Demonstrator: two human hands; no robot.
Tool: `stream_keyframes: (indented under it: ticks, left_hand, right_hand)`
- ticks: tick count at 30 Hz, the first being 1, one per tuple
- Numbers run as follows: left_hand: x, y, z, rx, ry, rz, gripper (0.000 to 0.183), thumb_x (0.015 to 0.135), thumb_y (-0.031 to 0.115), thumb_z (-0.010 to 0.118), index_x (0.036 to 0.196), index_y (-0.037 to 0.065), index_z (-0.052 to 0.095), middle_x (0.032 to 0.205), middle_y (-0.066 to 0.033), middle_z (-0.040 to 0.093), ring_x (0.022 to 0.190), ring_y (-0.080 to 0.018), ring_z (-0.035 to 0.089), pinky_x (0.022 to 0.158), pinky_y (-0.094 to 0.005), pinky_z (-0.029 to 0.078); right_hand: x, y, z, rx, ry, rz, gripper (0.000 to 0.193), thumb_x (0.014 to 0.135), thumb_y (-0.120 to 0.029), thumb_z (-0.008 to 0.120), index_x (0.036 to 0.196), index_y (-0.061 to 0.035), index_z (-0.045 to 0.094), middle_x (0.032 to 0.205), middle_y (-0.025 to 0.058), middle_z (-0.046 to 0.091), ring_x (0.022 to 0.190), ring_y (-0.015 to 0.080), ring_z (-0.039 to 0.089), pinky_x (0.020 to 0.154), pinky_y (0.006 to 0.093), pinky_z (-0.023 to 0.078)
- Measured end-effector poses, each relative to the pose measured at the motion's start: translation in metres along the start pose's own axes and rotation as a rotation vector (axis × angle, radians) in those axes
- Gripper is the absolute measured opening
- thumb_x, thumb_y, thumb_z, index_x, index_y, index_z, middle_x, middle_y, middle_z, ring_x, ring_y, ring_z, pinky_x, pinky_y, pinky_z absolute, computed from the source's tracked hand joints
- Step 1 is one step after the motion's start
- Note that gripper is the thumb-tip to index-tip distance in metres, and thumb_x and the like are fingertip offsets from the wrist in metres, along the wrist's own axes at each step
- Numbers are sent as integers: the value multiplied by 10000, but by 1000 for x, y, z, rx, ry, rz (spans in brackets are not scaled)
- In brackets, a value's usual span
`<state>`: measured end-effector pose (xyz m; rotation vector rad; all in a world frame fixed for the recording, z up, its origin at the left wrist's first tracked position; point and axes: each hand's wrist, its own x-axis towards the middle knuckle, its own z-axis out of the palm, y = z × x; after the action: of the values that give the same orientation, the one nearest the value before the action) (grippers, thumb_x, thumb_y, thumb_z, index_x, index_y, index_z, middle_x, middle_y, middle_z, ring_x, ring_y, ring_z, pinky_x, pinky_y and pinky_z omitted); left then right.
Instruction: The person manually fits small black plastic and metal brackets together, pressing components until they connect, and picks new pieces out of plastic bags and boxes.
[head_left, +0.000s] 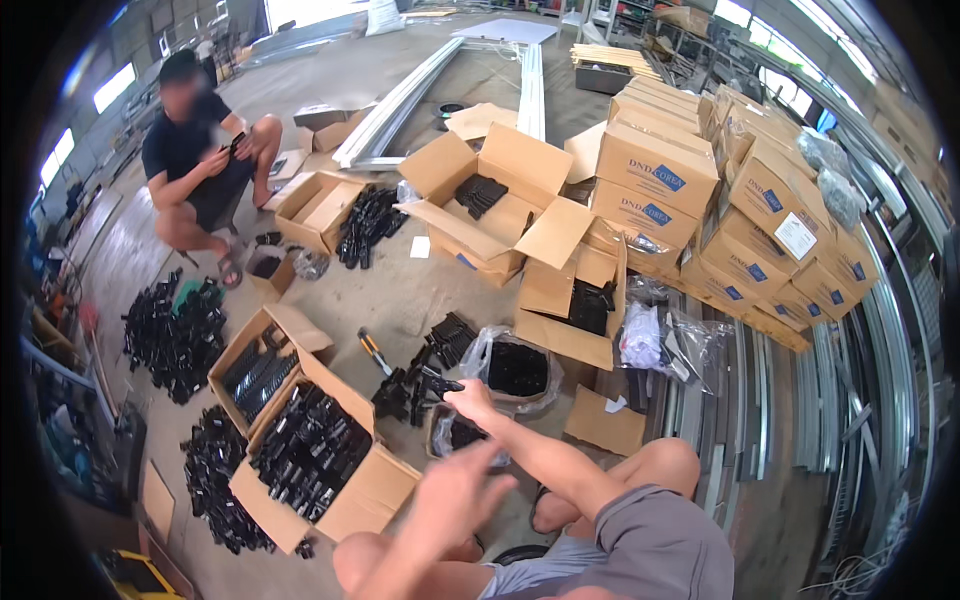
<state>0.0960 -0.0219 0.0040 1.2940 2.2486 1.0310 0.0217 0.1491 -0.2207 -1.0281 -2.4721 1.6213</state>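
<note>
My right hand (468,398) reaches forward, closed on a black plastic part (437,384) above a small heap of similar black pieces (395,396). Nearer to me, my left hand (462,497) is raised, slightly blurred, fingers apart with nothing seen in them. Just beyond it stands a small bag-lined box of black bits (466,432). A larger plastic-lined box of small black pieces (517,370) sits right of my right hand. A tool with a yellow-and-black handle (374,350) lies on the floor past the heap.
To my left stand open cartons of black parts (312,450), with loose piles (175,335) beside them. A co-worker (205,150) squats at the far left, holding a black part. Open boxes (480,215) stand ahead. Stacked cartons (655,170) and metal profiles (830,400) occupy the right.
</note>
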Motion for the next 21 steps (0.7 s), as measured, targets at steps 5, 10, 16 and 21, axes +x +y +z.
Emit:
stream_keyframes:
  ticks: [5, 10, 16, 21]
  left_hand:
    - [-8, 25, 19, 219, -279, 216, 558, 877, 302, 649, 1353, 67, 480, 1116, -148, 648, 982, -312, 652, 834, -405, 520]
    - [-7, 12, 8, 356, -421, 184, 610, 902, 366, 608, 1417, 100, 418, 1226, -116, 598, 1094, -251, 604, 932, -400, 462]
    - [-18, 8, -7, 386, -491, 99, 625, 928, 343, 563, 1458, 77, 368, 1262, -137, 570, 1129, -316, 573, 966, -475, 422]
    - [4, 23, -15, 265, -546, 31, 697, 896, 328, 584, 1498, 110, 310, 1408, -216, 466, 1316, -373, 434, 1100, -521, 292]
  right_hand:
    - [71, 9, 7, -192, 92, -55, 317, 689, -258, 680, 921, -49, 732, 946, 240, 692, 949, 403, 660, 858, 471, 520]
    - [82, 47, 31, -259, 25, -82, 412, 828, -183, 660, 1200, -9, 615, 1122, 261, 644, 1067, 402, 618, 924, 468, 499]
    - [77, -9, -59, 64, 391, -412, 233, 881, -153, 584, 1076, -48, 658, 1017, 192, 687, 962, 380, 654, 845, 446, 518]
    - [164, 20, -223, -365, 936, 97, 167, 855, -141, 547, 921, -30, 653, 916, 204, 678, 884, 383, 662, 782, 474, 528]
